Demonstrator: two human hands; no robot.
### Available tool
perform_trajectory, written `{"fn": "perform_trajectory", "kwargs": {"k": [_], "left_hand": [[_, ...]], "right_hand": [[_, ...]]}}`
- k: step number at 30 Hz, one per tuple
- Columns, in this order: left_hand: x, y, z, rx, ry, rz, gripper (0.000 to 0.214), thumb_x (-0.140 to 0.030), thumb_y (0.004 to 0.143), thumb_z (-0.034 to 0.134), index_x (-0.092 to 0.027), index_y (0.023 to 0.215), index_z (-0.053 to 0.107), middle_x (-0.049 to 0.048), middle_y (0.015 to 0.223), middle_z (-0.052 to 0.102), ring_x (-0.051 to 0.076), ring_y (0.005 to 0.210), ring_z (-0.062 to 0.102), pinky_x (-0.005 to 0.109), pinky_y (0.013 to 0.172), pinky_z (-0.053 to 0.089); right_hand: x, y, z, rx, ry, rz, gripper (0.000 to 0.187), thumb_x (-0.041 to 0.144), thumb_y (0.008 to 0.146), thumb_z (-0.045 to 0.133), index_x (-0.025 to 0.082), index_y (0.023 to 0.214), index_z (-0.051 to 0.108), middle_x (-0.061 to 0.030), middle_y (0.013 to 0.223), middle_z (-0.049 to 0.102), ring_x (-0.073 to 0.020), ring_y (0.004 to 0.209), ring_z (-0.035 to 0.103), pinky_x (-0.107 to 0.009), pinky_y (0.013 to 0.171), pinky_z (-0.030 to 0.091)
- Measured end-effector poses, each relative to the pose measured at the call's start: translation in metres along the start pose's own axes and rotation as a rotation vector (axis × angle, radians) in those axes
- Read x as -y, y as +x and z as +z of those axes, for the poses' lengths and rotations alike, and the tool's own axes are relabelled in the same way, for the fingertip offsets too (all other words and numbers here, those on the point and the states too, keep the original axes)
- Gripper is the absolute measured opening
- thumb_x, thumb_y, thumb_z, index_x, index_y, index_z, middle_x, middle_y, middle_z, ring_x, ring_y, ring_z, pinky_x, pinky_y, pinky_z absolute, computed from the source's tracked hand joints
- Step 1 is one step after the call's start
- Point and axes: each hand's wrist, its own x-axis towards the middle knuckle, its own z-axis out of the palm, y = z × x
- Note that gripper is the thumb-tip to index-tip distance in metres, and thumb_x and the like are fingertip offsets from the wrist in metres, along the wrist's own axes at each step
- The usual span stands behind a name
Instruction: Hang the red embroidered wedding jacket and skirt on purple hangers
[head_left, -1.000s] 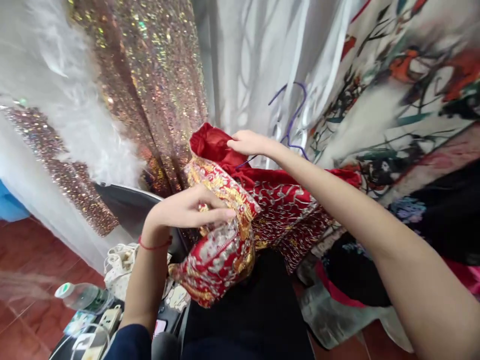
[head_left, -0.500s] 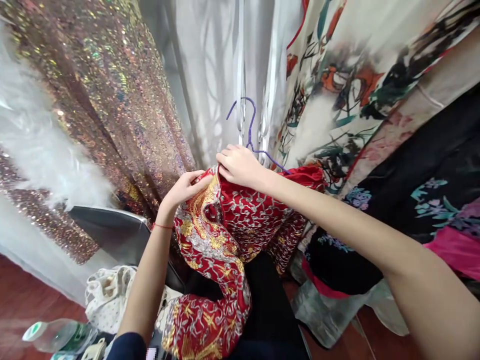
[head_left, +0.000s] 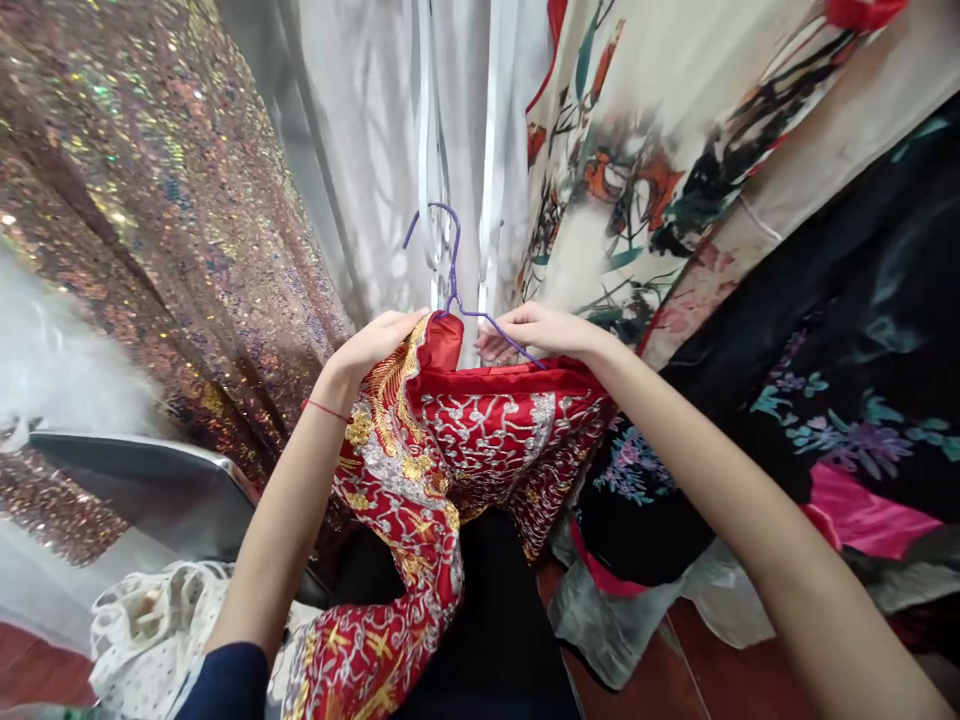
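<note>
A red garment with silver and gold embroidery hangs over a purple hanger. One shoulder is over the hanger's left arm, while the hanger's right arm shows bare above the red collar edge. My left hand is closed on the gold-trimmed left shoulder, its fingertips partly hidden behind the cloth. At the hanger's right arm is my right hand, fingers stretched out to the left and passing behind the wire. I cannot tell whether they touch it. A long sleeve trails down across black cloth below.
A sequined curtain-like garment hangs at left, beside a dark chair back. White dotted cloth lies below it. White ribbons dangle behind the hanger. A floral print garment and a black embroidered one hang at right.
My right hand has left the garment's left shoulder and moved right to the hanger's right arm. My left hand stays on the shoulder. The view has shifted right.
</note>
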Motion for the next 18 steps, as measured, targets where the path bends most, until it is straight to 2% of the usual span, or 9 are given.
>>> {"fn": "perform_trajectory", "kwargs": {"k": [4, 7, 10, 12, 15, 17, 18], "left_hand": [[-0.002, -0.002, 0.012, -0.077, -0.165, -0.055, 0.056, -0.072, 0.084, 0.055, -0.019, 0.069, 0.066, 0.0075, 0.061, 0.062, 0.018, 0.056, 0.06, 0.032, 0.055, 0.051], [-0.002, -0.008, 0.015, -0.058, -0.213, -0.08, 0.065, -0.078, 0.085, 0.046, -0.019, 0.07, 0.066, 0.0076, 0.058, 0.057, 0.022, 0.061, 0.063, 0.034, 0.056, 0.052], [0.002, -0.008, 0.013, -0.006, -0.113, 0.009, 0.059, -0.076, 0.079, 0.059, -0.02, 0.064, 0.062, 0.0054, 0.059, 0.056, 0.019, 0.059, 0.058, 0.033, 0.058, 0.05], [0.006, -0.005, 0.011, 0.001, -0.014, 0.091, 0.053, -0.072, 0.074, 0.067, -0.02, 0.064, 0.06, 0.0036, 0.063, 0.057, 0.016, 0.061, 0.055, 0.032, 0.062, 0.049], [0.011, -0.002, 0.014, -0.047, 0.104, 0.199, 0.051, -0.07, 0.079, 0.062, -0.02, 0.069, 0.06, 0.0026, 0.069, 0.059, 0.015, 0.065, 0.054, 0.03, 0.067, 0.048], [0.012, -0.007, 0.021, -0.193, 0.238, 0.25, 0.048, -0.066, 0.088, 0.053, -0.02, 0.075, 0.06, 0.004, 0.074, 0.062, 0.017, 0.071, 0.057, 0.032, 0.072, 0.049], [0.013, -0.014, 0.027, -0.316, 0.332, 0.276, 0.044, -0.063, 0.09, 0.052, -0.02, 0.081, 0.061, 0.0058, 0.08, 0.064, 0.019, 0.078, 0.06, 0.035, 0.078, 0.05]], "right_hand": [[0.003, 0.013, 0.016, 0.05, -0.045, 0.01, 0.059, 0.075, 0.084, 0.054, 0.02, 0.083, 0.077, -0.0102, 0.082, 0.074, -0.0196, 0.082, 0.07, -0.035, 0.076, 0.06], [-0.003, 0.019, 0.024, 0.089, 0.004, 0.001, 0.061, 0.074, 0.089, 0.046, 0.019, 0.091, 0.075, -0.0103, 0.084, 0.073, -0.0196, 0.085, 0.069, -0.037, 0.081, 0.059], [-0.008, 0.017, 0.031, 0.072, 0.193, -0.023, 0.063, 0.073, 0.092, 0.037, 0.02, 0.089, 0.069, -0.0105, 0.083, 0.07, -0.0202, 0.084, 0.068, -0.038, 0.083, 0.057], [-0.009, 0.012, 0.035, 0.016, 0.199, -0.057, 0.063, 0.074, 0.093, 0.032, 0.02, 0.086, 0.065, -0.009, 0.082, 0.067, -0.0202, 0.082, 0.066, -0.038, 0.082, 0.054], [-0.009, 0.004, 0.04, -0.039, 0.022, -0.194, 0.047, 0.069, 0.089, 0.052, 0.022, 0.085, 0.059, -0.004, 0.084, 0.064, -0.0187, 0.084, 0.061, -0.037, 0.084, 0.049], [-0.011, 0.001, 0.042, -0.077, -0.056, -0.274, 0.041, 0.062, 0.084, 0.064, 0.023, 0.083, 0.054, -0.0014, 0.085, 0.061, -0.0176, 0.084, 0.057, -0.036, 0.085, 0.047], [-0.012, 0.002, 0.044, -0.096, -0.072, -0.292, 0.04, 0.061, 0.083, 0.065, 0.023, 0.082, 0.052, -0.0008, 0.085, 0.059, -0.0173, 0.083, 0.055, -0.035, 0.085, 0.046]]}}
